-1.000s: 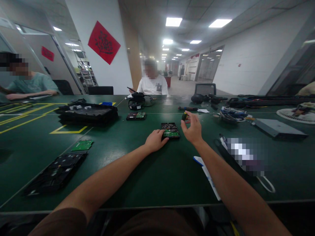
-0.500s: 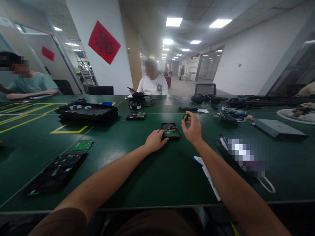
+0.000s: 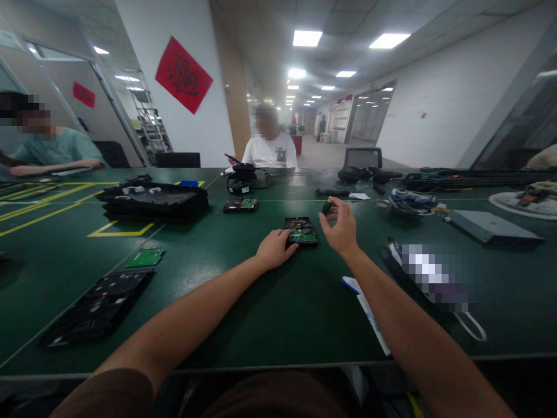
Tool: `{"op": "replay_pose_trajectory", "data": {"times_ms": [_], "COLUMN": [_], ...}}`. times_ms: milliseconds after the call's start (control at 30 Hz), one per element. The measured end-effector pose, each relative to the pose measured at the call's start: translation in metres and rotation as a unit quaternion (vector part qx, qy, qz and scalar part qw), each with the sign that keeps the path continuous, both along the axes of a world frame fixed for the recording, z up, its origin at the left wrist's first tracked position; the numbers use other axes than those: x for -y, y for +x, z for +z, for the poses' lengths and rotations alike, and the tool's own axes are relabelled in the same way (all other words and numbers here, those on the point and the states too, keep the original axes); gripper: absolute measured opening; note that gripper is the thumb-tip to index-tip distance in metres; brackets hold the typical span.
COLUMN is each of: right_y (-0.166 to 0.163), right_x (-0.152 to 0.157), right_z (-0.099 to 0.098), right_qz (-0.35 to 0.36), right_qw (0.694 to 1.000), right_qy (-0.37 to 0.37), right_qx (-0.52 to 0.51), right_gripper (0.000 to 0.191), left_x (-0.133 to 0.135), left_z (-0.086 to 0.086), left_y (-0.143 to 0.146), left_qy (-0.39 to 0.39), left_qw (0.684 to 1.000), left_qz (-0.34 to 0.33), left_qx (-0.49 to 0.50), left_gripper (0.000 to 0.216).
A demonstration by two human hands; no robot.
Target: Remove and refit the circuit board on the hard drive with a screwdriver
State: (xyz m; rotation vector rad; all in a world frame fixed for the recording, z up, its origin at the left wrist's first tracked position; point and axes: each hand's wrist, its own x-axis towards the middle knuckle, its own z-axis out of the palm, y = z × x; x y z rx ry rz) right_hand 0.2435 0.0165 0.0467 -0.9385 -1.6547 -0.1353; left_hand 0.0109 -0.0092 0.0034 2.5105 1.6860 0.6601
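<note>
A hard drive (image 3: 301, 230) lies circuit board up on the green table (image 3: 270, 302) in front of me. My left hand (image 3: 274, 248) rests on its near left corner with fingers curled over the edge, holding it down. My right hand (image 3: 340, 227) hovers just right of the drive, fingers closed round the black and yellow handle of a small screwdriver (image 3: 327, 207). The tool's tip is too small to make out.
A second hard drive (image 3: 241, 205) lies farther back. A stack of black trays (image 3: 153, 200) stands at the left, a loose green board (image 3: 145, 257) and a black panel (image 3: 99, 306) nearer. Cables (image 3: 409, 202) and a grey box (image 3: 491, 226) are right. Two people sit across the table.
My right hand has closed its fingers round the screwdriver handle and turned it slightly; the left hand stays on the drive.
</note>
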Motion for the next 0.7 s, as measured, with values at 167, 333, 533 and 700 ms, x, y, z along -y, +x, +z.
{"op": "replay_pose_trajectory", "data": {"times_ms": [167, 333, 533, 700], "right_y": [-0.0002, 0.0004, -0.0002, -0.0003], "right_x": [-0.0013, 0.0003, 0.0007, 0.0004], "right_z": [-0.0005, 0.0002, 0.0003, 0.0008], "right_qz": [0.002, 0.001, 0.013, 0.002], "right_qw": [1.0, 1.0, 1.0, 1.0], "right_qy": [-0.005, -0.009, -0.008, -0.001], "right_qx": [-0.008, 0.002, 0.0, 0.003], "right_gripper": [0.052, 0.051, 0.052, 0.05], "left_x": [-0.0004, 0.0004, -0.0003, -0.001], "left_z": [-0.0016, -0.0002, 0.0003, -0.002], "left_y": [-0.0003, 0.0, -0.0005, -0.0004], "left_qy": [0.006, 0.001, -0.006, 0.003], "left_qw": [1.0, 1.0, 1.0, 1.0], "left_qz": [-0.001, -0.001, -0.001, -0.002], "left_qx": [0.004, 0.002, 0.005, 0.001], "left_gripper": [0.057, 0.056, 0.057, 0.056]}}
